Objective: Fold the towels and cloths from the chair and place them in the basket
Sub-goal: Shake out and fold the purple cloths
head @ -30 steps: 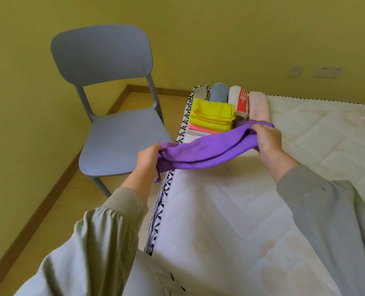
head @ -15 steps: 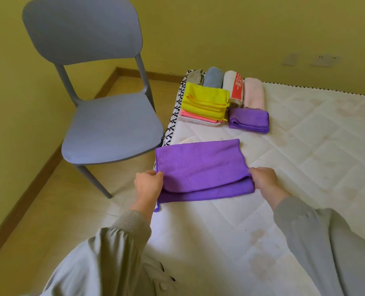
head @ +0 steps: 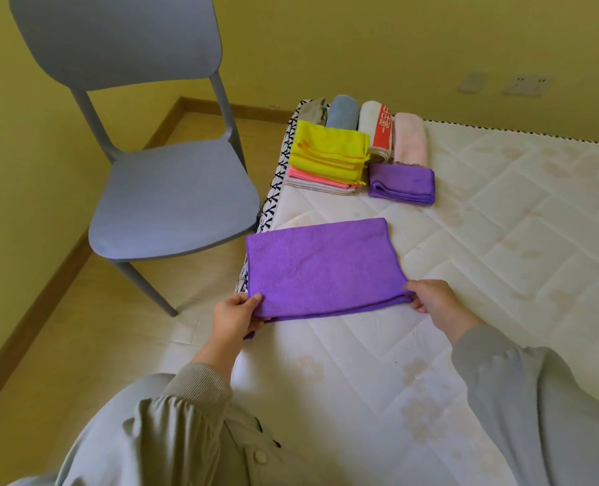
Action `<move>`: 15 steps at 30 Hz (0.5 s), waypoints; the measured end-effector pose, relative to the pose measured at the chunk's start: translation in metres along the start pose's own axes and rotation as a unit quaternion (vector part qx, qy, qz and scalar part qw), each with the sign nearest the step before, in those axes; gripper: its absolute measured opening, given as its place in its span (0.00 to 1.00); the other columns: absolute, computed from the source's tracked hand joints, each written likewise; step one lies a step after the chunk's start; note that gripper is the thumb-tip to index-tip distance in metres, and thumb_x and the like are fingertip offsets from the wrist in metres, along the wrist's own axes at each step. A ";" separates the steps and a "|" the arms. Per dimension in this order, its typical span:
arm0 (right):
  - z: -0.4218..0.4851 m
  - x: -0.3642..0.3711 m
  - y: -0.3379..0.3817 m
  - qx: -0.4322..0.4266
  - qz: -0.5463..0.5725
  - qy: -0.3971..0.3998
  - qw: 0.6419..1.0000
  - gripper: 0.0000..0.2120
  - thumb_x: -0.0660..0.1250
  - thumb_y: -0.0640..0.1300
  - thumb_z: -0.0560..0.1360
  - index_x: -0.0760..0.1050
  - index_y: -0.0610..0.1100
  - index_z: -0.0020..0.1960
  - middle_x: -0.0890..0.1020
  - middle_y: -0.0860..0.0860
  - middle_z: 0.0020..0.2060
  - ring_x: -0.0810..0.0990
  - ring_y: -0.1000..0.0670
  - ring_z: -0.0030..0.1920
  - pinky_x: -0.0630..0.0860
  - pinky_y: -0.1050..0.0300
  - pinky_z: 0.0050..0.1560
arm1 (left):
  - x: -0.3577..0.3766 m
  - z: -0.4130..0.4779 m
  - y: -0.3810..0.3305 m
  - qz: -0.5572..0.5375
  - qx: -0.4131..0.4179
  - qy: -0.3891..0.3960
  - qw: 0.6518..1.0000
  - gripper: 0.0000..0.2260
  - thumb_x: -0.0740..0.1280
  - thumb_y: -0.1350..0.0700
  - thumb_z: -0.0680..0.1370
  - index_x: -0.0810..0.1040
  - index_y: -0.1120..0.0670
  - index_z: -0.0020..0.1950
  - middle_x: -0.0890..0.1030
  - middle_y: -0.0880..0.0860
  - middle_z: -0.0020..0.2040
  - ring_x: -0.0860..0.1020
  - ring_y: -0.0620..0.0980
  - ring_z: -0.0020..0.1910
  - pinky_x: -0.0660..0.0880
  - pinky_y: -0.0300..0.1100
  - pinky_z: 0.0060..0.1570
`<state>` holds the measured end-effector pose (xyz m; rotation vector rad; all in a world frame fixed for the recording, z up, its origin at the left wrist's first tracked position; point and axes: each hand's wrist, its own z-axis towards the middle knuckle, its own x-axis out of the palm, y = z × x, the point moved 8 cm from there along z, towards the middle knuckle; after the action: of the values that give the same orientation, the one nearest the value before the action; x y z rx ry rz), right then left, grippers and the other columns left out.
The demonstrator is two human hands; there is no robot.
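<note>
Stains of pale brown are scattered over the white quilted mattress, set by a yellow wall with two sockets; a grey-blue chair is stood on the wooden floor beside its left edge. A folded-over purple cloth is laid at that edge, its near corners pinched by the left hand and the right hand. At the mattress's far left corner, folded cloths and rolled towels are ranged.

Bare mattress lies open right of the spread cloth and just beyond it. At the far corner the yellow stack, folded purple cloth and rolled towels block the way. The chair stands close on the left.
</note>
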<state>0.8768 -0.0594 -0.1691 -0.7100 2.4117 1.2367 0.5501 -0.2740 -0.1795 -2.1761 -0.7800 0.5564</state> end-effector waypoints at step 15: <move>-0.006 0.003 -0.007 -0.065 0.015 0.019 0.998 0.15 0.72 0.35 0.70 0.70 0.41 0.29 0.70 0.47 0.26 0.66 0.51 0.28 0.64 0.63 0.29 | -0.004 -0.005 -0.010 0.050 0.058 -0.029 0.997 0.05 0.68 0.66 0.76 0.75 0.57 0.49 0.78 0.52 0.34 0.76 0.42 0.20 0.65 0.34 0.18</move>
<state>0.8781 -0.0690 -0.1718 -0.7428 2.3964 1.4142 0.5465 -0.2741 -0.1679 -2.1080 -0.6546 0.7026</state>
